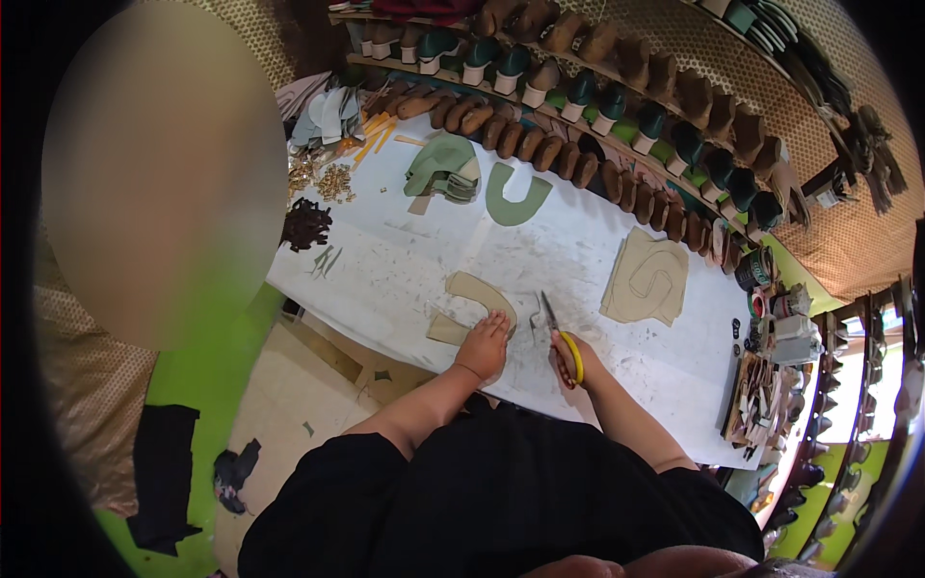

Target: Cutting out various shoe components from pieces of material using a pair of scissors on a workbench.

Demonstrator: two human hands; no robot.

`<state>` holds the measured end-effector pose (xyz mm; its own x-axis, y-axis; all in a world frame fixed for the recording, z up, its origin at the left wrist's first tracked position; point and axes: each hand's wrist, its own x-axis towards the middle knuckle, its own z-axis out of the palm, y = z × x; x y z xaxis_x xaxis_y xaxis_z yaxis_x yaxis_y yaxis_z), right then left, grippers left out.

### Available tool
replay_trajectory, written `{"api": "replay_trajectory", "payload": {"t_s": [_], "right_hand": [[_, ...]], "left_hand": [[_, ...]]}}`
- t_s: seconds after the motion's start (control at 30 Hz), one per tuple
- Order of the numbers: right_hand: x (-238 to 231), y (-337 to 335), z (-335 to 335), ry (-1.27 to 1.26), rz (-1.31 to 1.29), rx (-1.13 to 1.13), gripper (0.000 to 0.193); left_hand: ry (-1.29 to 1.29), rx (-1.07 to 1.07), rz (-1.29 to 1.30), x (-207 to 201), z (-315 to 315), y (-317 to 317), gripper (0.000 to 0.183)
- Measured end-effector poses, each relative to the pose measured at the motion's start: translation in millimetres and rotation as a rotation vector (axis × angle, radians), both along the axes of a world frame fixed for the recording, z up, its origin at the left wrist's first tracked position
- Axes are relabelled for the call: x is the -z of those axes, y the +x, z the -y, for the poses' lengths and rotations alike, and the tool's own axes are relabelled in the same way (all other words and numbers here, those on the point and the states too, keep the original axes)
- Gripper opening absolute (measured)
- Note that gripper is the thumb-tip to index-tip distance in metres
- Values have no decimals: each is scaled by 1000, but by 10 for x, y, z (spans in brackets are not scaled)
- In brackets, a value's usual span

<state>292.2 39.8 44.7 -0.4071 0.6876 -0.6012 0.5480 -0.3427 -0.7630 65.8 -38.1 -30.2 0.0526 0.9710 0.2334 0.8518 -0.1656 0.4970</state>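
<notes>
- Two hands at work on one white-topped table (385, 255).
- Left hand (487, 344) isn't clamped on anything: it lies palm down, fingers close together, on one beige U-shaped piece (472, 286). That piece is flat near the table's front edge, opening to the left.
- Right hand (591, 367) is closed around one pair of yellow-handled scissors (549, 310), just right of the beige piece, blades aimed away from the body. Can't tell if the blades are apart.
- One beige stack (644, 279) further right with one S-like curve on top; can't count its layers.
- Past the hands, one green U-shaped piece (517, 209) opening upward, just beside one pile of green pieces (443, 169).
- Far left: one gold heap (335, 181) and one dark brown heap (306, 224) of small bits, way too many to count, plus several green scraps (328, 262).
</notes>
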Motion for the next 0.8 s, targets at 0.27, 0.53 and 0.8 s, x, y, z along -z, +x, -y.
{"api": "replay_trajectory", "payload": {"t_s": [0.27,0.53,0.8], "right_hand": [[318,637,49,580,439,103,47],[100,1092,434,565,709,-33,51],[320,1335,543,714,585,-127,55]], "left_hand": [[10,4,-16,-28,-9,7,43],[5,41,-39,-118,-8,1,53],[-210,-349,162,-151,-350,222,38]]}}
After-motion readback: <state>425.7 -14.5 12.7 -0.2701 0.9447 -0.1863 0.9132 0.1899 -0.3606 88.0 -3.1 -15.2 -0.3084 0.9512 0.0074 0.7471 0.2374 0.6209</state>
